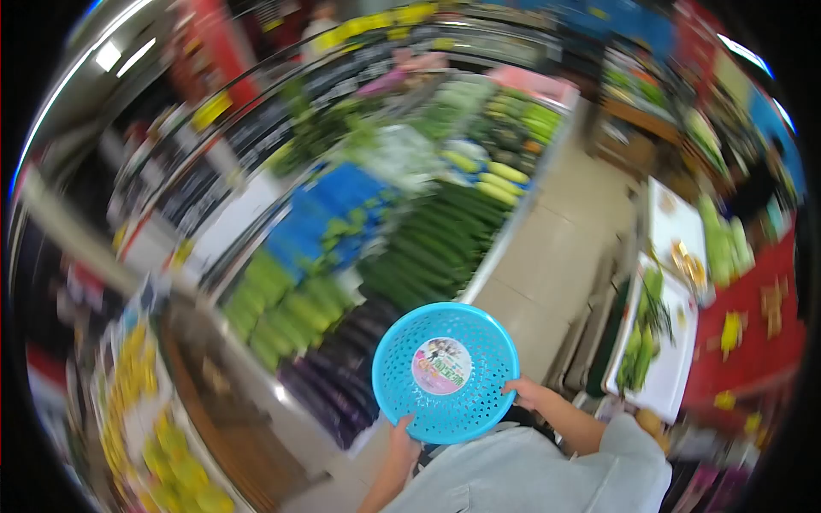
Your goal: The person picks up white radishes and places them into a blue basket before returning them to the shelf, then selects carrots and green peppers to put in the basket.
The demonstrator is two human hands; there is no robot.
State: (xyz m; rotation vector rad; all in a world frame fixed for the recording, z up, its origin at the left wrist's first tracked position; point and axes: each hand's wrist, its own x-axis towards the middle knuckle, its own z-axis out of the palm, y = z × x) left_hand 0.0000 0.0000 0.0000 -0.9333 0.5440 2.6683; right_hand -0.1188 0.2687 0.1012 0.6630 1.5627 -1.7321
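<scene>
A round blue plastic basket (476, 376) with many small holes and a round printed label on its inside bottom is held in front of the body. My left hand (404, 440) grips its lower left rim, and my right hand (525, 395) grips the right rim. Nothing lies in the basket. Just beyond it, dark purple eggplants (321, 393) and dark green cucumbers (428, 248) are laid out on a produce stand.
Pale green vegetables (291, 316) and yellow-green squash (500, 179) share the stand. White trays (671, 342) with greens stand at the right, beyond a tiled aisle (547, 248). Yellow fruit (175, 462) fills the lower left. A person in dark clothing (757, 192) is at the right edge.
</scene>
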